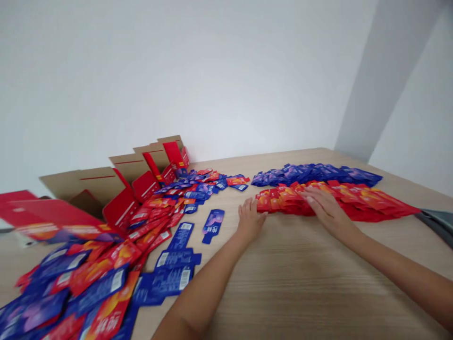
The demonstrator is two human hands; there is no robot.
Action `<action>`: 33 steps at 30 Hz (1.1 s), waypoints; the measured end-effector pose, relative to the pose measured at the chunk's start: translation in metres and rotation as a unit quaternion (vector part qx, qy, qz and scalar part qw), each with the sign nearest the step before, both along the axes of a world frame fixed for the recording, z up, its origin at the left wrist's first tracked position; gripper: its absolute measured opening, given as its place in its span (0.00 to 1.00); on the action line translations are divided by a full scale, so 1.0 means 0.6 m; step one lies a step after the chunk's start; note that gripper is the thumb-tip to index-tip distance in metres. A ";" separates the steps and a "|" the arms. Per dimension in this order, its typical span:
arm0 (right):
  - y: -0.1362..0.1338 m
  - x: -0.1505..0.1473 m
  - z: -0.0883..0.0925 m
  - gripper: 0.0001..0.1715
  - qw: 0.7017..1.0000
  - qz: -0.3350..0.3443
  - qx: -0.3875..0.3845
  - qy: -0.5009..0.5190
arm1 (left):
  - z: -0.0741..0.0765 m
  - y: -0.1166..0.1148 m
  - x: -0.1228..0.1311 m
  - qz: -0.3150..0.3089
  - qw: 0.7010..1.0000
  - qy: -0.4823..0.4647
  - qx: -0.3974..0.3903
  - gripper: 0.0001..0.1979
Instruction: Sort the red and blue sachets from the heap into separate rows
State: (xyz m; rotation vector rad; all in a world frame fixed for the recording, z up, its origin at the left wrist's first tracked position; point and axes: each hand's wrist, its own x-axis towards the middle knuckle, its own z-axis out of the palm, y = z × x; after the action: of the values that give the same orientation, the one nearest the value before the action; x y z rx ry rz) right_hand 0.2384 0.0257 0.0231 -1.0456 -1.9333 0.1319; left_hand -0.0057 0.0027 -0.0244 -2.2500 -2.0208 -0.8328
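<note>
A long row of overlapping red packets [354,200] lies across the wooden table [300,283], with a row of blue packets [318,174] just behind it. My left hand [249,220] rests flat on the table, fingertips against the left end of the red row. On top of the red row, near its left part, my right hand [327,208] lies flat with fingers spread. Neither hand grips anything.
A loose heap of red and blue packets [106,264] covers the table's left side. A single blue packet [213,225] lies near my left hand. Open cardboard boxes with red flaps [123,189] stand at the back left. A dark object [437,222] sits at the right edge.
</note>
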 end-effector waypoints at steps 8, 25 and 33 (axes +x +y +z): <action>-0.138 -0.219 -0.073 0.24 0.965 0.217 -0.125 -0.081 | 0.067 -0.144 -0.308 0.272 0.957 0.092 -0.038 0.31; -0.180 -0.287 -0.100 0.21 0.969 0.166 -0.107 -0.148 | 0.056 -0.114 -0.225 0.134 0.980 0.014 -0.147 0.26; -0.161 -0.269 -0.091 0.38 0.990 0.132 -0.036 -0.048 | 0.059 -0.134 -0.163 -0.139 0.941 -0.208 -0.227 0.16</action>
State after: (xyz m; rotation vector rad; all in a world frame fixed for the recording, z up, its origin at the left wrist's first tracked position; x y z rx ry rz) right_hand 0.0773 -0.0706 -0.0315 -0.8516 -2.1622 0.3062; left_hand -0.1034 -0.0774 0.0112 -2.8742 -2.2958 -1.0244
